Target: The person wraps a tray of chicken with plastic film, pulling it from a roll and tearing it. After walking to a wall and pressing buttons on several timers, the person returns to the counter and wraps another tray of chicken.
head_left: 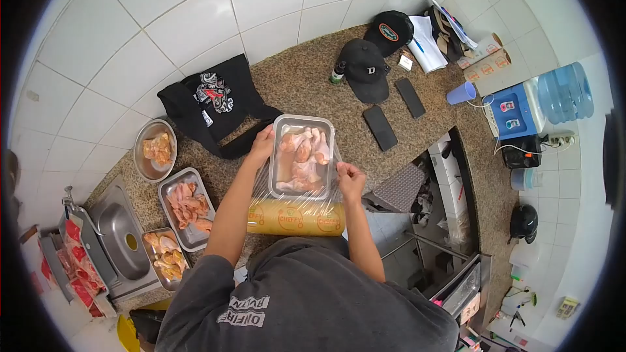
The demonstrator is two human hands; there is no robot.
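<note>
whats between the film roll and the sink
In the head view, the left forearm, a big meat tray and a small meat tray lie between the film roll and the sink.

A white tiled wall (195, 19) at 11 o'clock backs a speckled brown counter (306, 78) at 12 o'clock, with a metal sink (122, 216) at 8 o'clock, pale floor tiles (399, 262) at 5 o'clock, and bright light on the wall.

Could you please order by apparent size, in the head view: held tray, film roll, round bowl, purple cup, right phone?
1. Held tray
2. Film roll
3. Round bowl
4. Purple cup, right phone: too alike to rank
</note>
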